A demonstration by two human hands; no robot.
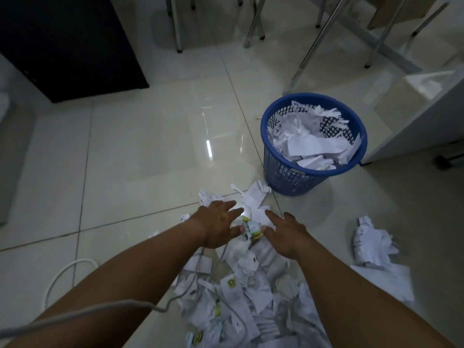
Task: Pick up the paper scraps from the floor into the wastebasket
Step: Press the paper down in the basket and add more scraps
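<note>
A heap of white paper scraps (241,292) lies on the tiled floor between my forearms. My left hand (218,224) and my right hand (286,234) reach over its far end, fingers stretched and spread, holding nothing. A small crumpled scrap with blue and yellow print (252,229) lies between my thumbs, which touch or nearly touch it. More scraps (253,195) lie just beyond my fingertips. The blue mesh wastebasket (283,172) stands upright to the far right, filled with white paper near its rim.
A separate clump of torn paper (371,243) lies at the right. A grey cable (100,307) and a white cord loop (67,272) cross the floor at the left. A black cabinet (67,43) stands far left, metal chair legs (253,23) behind, a white cabinet (411,116) beside the wastebasket.
</note>
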